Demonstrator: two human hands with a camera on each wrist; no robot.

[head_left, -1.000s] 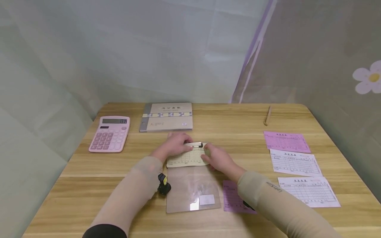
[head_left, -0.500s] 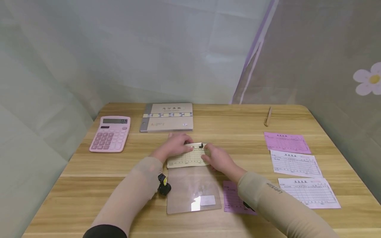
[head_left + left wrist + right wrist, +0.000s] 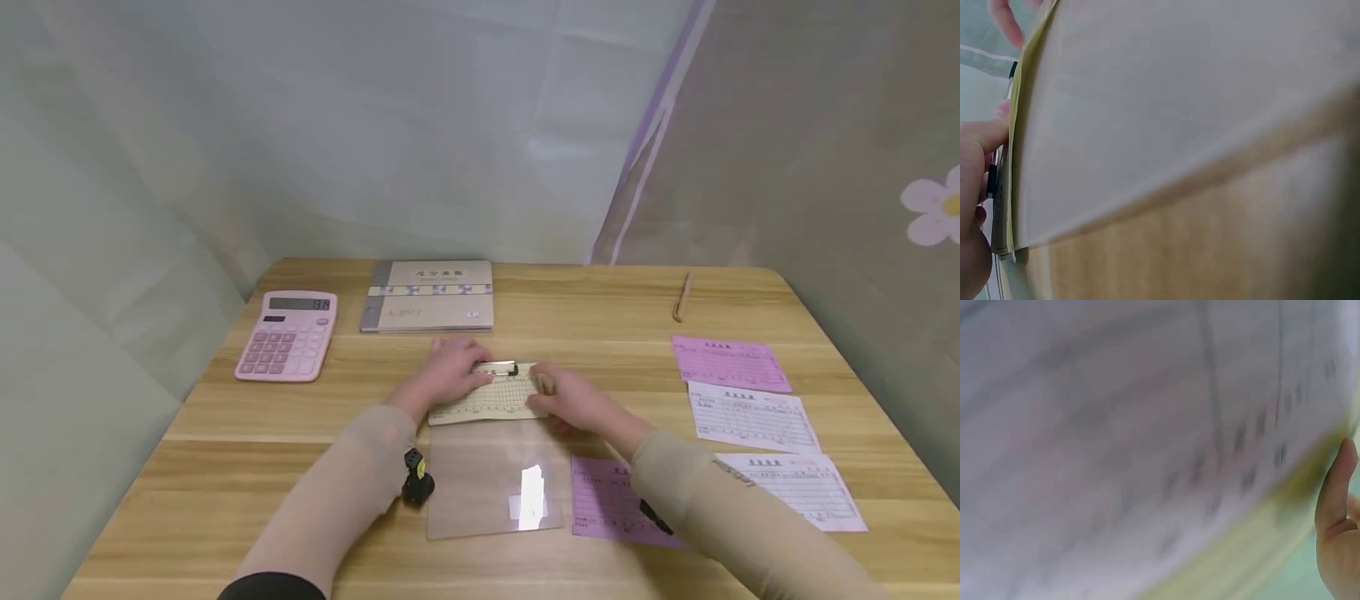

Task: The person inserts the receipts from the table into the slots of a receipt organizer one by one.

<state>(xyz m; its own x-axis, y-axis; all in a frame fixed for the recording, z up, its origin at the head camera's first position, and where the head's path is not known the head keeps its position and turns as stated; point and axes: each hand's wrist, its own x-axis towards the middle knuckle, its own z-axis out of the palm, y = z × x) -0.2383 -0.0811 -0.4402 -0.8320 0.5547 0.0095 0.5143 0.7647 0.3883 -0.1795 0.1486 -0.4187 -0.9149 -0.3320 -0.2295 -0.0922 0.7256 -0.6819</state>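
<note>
A clear clipboard [image 3: 487,479] lies on the table in front of the person, with a pale yellow printed form slip [image 3: 491,400] across its top under the metal clip [image 3: 497,367]. The left hand [image 3: 448,371] grips the clip from the left, its thumb on the front; the left wrist view shows this hand [image 3: 974,181] at the clip beside the slip's thin edge [image 3: 1017,119]. On the other side, the right hand [image 3: 581,400] pinches the slip's right edge. In the right wrist view, that hand's thumb [image 3: 1336,487] stands upright beside the yellowish paper.
A purple form [image 3: 607,500] lies partly beneath the right forearm. Farther right are a pink form [image 3: 731,364] and two white forms [image 3: 753,417]. A pink calculator [image 3: 288,337], a ledger book [image 3: 431,296] and a pen [image 3: 682,297] lie toward the back.
The head view has shifted slightly, so everything sits a little farther right. The right hand has moved a bit rightward at the slip's edge; the left hand keeps its hold on the clip.
</note>
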